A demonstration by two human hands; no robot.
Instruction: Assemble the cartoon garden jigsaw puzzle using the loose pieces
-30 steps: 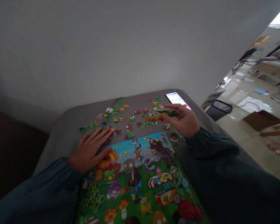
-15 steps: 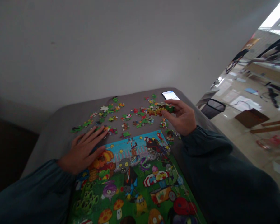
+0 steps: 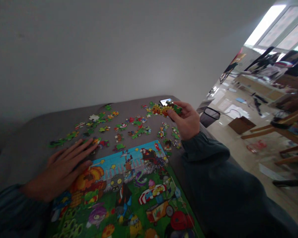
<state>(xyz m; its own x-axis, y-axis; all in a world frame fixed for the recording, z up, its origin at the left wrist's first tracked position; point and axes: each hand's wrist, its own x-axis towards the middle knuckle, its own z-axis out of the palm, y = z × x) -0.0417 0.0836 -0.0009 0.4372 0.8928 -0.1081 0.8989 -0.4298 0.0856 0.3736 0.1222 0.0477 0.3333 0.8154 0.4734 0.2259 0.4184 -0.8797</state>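
Observation:
My right hand (image 3: 187,119) pinches a joined strip of jigsaw puzzle pieces (image 3: 161,110) with yellow sunflower faces, raised above the far right of the table. My left hand (image 3: 67,165) lies flat with fingers stretched, its fingertips by loose puzzle pieces (image 3: 101,142) and its thumb over the upper left corner of a picture sheet (image 3: 144,185). That sheet shows cartoon zombies, plants and mushrooms on green under a blue strip. Several loose puzzle pieces (image 3: 140,131) lie scattered between my hands, beyond the sheet's top edge.
A lit phone (image 3: 165,102) lies at the far right of the grey-covered table (image 3: 49,122), partly behind the held strip. A pale wall (image 3: 101,56) rises behind the table. On the floor to the right are a cardboard box (image 3: 242,126) and wooden furniture legs (image 3: 257,133).
My right hand has lifted the sunflower strip and tilted its face more toward me. The view has turned right, shifting the table leftward. My left hand remains flat by the sheet.

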